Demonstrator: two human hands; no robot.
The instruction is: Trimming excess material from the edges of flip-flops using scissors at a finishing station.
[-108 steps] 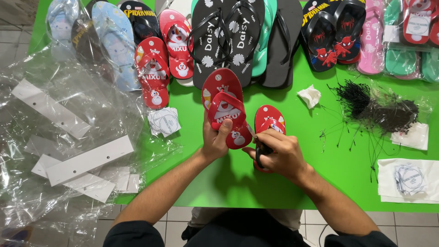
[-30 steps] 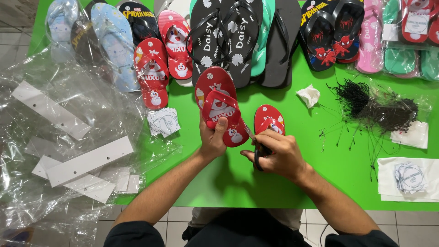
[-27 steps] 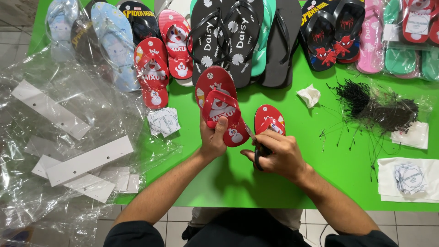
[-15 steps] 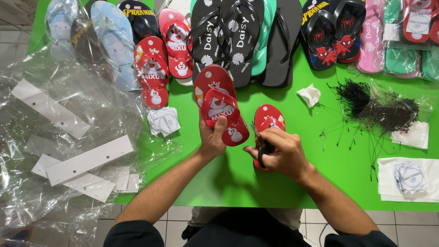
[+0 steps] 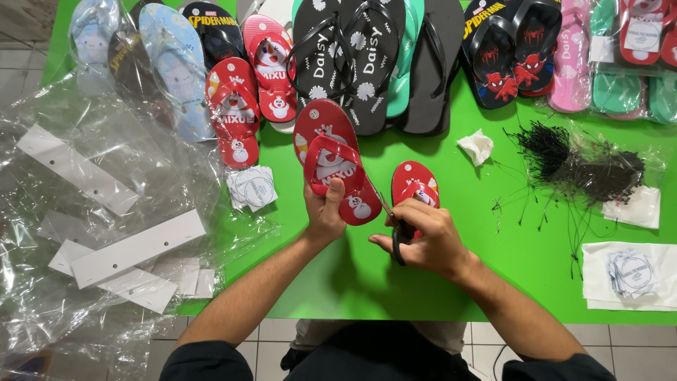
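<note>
My left hand (image 5: 326, 215) grips one red flip-flop (image 5: 333, 161); my right hand (image 5: 423, 236) closes around black scissors (image 5: 402, 236) over a second red flip-flop (image 5: 415, 185) on the green counter (image 5: 493, 233).

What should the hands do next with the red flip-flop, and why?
Probably bring the black tool in the right hand up to the strap of the red flip-flop. The left hand holds that flip-flop up by its heel, and the tool's thin tip already points toward it.
</note>
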